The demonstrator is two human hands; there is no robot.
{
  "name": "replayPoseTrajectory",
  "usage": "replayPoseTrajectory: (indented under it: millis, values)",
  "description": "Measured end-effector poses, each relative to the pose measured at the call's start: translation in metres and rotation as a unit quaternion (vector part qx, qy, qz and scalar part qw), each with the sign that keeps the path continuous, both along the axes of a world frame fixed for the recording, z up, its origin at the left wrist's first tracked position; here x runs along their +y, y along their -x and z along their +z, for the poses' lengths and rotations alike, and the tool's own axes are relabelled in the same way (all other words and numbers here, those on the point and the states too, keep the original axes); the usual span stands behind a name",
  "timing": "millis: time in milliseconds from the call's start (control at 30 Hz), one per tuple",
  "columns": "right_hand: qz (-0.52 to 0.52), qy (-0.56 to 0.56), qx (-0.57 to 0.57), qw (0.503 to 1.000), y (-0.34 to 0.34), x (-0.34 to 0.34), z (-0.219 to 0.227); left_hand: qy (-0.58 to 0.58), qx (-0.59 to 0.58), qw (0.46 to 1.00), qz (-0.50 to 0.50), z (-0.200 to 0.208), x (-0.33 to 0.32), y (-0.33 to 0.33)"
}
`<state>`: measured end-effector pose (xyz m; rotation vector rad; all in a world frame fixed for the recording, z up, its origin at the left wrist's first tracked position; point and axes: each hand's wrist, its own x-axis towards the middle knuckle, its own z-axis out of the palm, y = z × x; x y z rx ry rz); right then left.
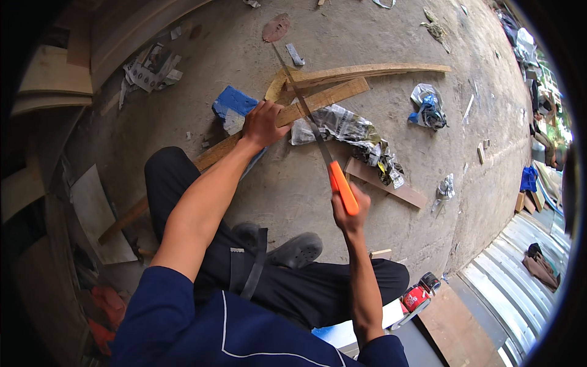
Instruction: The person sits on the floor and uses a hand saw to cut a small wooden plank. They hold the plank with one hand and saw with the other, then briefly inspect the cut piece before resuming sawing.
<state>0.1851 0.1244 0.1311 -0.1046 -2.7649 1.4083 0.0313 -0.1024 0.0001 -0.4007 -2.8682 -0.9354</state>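
My right hand is wrapped round the orange handle of a handsaw. Its long, dark blade slants up and away, crossing a wooden strip just right of my left hand. That hand presses down on the strip, its fingers curled over the wood. Beneath the strip is a blue block with worn, whitish patches. A second, longer wooden strip lies behind the first, and the blade passes over its left end too. Whether the teeth have cut into the wood cannot be made out.
Crumpled printed paper and a flat board piece lie right of the saw. Plastic scraps litter the concrete floor. Wooden panels stand at left. A red can and corrugated metal sheets are at lower right.
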Motion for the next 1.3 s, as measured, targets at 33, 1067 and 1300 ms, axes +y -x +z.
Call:
replayPoseTrajectory:
  millis: [33,1067,1300]
  values:
    - [-0.006,0.013,0.005,1.000,0.019,-0.009,-0.010,0.003,0.006,1.000,0.001,0.001,0.002,0.001]
    - [-0.012,0.045,0.015,0.999,0.046,-0.024,-0.048,0.018,-0.012,1.000,0.012,0.006,0.000,0.004]
    - [0.008,0.033,0.014,0.999,0.023,-0.015,-0.037,0.009,-0.006,1.000,-0.001,0.005,-0.002,0.004]
